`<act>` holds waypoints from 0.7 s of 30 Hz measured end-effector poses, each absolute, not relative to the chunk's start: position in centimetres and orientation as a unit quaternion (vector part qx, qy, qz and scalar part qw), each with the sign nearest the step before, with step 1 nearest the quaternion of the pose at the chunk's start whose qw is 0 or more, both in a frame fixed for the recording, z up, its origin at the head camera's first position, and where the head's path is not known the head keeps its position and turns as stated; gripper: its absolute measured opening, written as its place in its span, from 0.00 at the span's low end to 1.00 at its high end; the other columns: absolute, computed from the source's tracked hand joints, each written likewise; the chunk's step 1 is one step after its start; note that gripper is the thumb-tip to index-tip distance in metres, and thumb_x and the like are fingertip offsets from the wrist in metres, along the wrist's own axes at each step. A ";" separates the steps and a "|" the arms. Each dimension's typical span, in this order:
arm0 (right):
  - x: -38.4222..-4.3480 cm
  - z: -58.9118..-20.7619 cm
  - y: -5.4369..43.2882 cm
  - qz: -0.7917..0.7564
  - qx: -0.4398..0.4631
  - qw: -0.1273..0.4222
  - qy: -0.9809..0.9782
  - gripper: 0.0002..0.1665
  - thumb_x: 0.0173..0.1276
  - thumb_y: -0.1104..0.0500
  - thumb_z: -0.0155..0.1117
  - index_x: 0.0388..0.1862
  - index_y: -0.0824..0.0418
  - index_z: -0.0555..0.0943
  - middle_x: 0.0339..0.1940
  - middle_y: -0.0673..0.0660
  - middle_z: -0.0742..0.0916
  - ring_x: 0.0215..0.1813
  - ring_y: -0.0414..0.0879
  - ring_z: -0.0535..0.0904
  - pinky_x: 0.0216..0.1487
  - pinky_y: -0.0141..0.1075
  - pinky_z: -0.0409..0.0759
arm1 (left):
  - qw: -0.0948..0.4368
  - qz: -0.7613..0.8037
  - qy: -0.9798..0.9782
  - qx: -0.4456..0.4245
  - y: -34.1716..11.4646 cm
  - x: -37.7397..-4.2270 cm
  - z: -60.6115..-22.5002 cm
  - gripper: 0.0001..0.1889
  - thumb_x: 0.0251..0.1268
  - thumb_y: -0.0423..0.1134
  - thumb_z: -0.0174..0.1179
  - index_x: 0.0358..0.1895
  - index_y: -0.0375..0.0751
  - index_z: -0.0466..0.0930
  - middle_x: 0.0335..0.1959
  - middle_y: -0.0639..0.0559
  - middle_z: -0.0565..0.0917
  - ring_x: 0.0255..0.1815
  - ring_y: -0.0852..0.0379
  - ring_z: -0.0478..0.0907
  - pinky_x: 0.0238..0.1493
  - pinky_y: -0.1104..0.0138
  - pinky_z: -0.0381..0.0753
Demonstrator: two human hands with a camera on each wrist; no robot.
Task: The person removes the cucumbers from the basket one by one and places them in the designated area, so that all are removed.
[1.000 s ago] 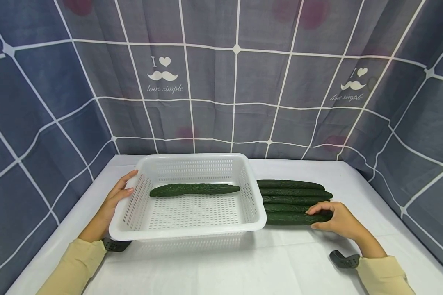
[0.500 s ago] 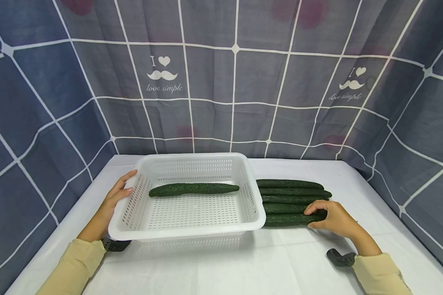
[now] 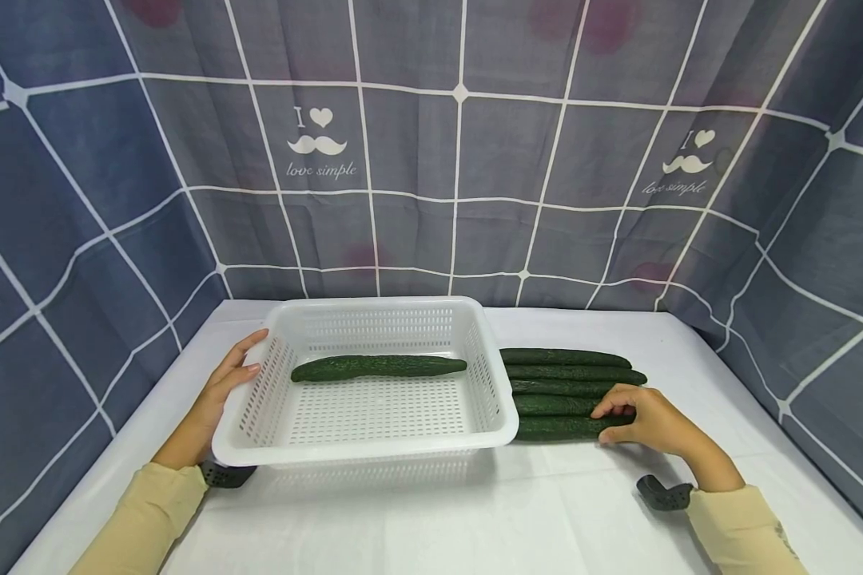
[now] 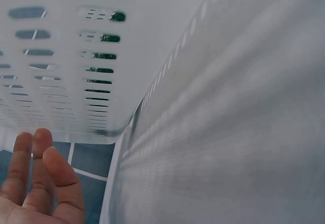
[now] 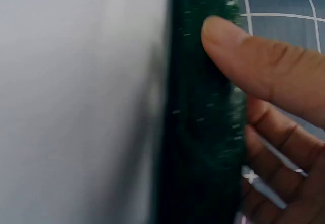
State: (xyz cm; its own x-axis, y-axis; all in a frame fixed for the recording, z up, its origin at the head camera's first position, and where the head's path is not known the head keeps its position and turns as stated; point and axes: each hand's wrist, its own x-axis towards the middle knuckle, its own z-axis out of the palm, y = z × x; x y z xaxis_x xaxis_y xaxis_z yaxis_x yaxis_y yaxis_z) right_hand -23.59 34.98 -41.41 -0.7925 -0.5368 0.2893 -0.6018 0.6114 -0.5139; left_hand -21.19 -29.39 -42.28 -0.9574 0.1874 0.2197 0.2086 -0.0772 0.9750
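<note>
A white perforated plastic basket [image 3: 374, 457] stands on the table with one cucumber [image 3: 378, 367] lying across its inside. On its left side my left hand [image 3: 219, 395] touches the wall by the rim; in the left wrist view, the fingers [image 4: 61, 176] extend beside the holed wall, not curled round it. Right of the basket, several dark green cucumbers [image 3: 571, 373] lie side by side, their left ends hidden by the rim. My right hand [image 3: 650, 423] pinches the nearest cucumber [image 3: 557, 429] near its right end. The right wrist view has the thumb [image 5: 228, 38] against that cucumber's side.
The table [image 3: 446, 527] wears a white cloth. Grey-blue checked curtains [image 3: 417, 160] hang behind it and on both sides. Each wrist carries a dark strap-like device, such as the one at the right wrist [image 3: 663, 493].
My right hand has shifted slightly left, and the right end of the nearest cucumber has moved left with it. The left hand, the basket and the cucumber inside stay put.
</note>
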 end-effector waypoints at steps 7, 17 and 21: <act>-23.8 -40.2 34.8 0.293 0.324 0.018 -0.900 0.13 0.61 0.62 0.85 0.44 0.59 0.92 0.38 0.45 0.89 0.40 0.35 0.79 0.41 0.32 0.80 | 0.001 -0.712 -0.688 -0.142 -29.4 -21.0 -42.1 0.28 0.88 0.39 0.41 0.82 0.71 0.61 0.74 0.60 0.63 0.62 0.58 0.73 0.53 0.63 0.80; -24.2 -37.3 33.6 0.384 0.372 -0.035 -0.844 0.13 0.69 0.71 0.76 0.51 0.73 0.87 0.44 0.57 0.92 0.45 0.37 0.88 0.47 0.32 0.86 | 0.007 -0.725 -0.672 -0.149 -29.3 -21.1 -42.1 0.28 0.87 0.36 0.41 0.80 0.72 0.65 0.73 0.59 0.65 0.61 0.58 0.74 0.51 0.62 0.81; -24.6 -36.4 32.8 0.453 0.372 -0.097 -0.805 0.17 0.72 0.73 0.71 0.54 0.83 0.81 0.51 0.51 0.92 0.50 0.40 0.90 0.52 0.32 0.86 | 0.005 -0.726 -0.671 -0.154 -29.3 -21.1 -42.2 0.28 0.88 0.37 0.40 0.80 0.71 0.64 0.73 0.59 0.66 0.62 0.58 0.74 0.52 0.62 0.81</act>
